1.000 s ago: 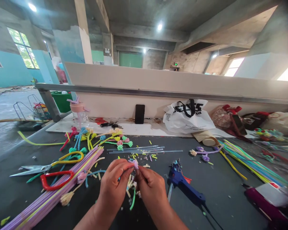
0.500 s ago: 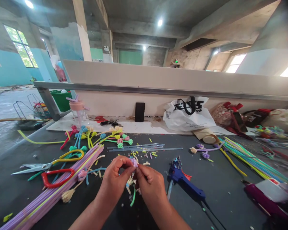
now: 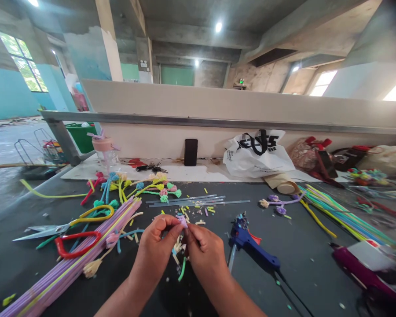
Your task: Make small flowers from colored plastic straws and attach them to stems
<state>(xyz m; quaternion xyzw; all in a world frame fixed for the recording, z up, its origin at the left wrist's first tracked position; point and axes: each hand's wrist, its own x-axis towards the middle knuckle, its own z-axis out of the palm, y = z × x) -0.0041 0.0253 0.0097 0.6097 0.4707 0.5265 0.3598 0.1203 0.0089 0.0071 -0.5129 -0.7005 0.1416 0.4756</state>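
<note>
Pinching a small purple piece point(image 3: 182, 220) between left hand point(image 3: 156, 241) and right hand point(image 3: 206, 248), above the tabletop point(image 3: 297, 237) and left of the glue gun point(image 3: 255, 250). Likely light, soft and easily squashed, so best gripped gently at opposite edges.

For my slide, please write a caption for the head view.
Two hands pinch a small lilac piece, scissors to the left, a blue glue gun to the right.

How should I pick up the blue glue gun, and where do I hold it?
Probably by its handle, coming from your right: the blue glue gun lies with its handle slanting right and toward you, while the bit-covered tip points away and might be hot.
</note>
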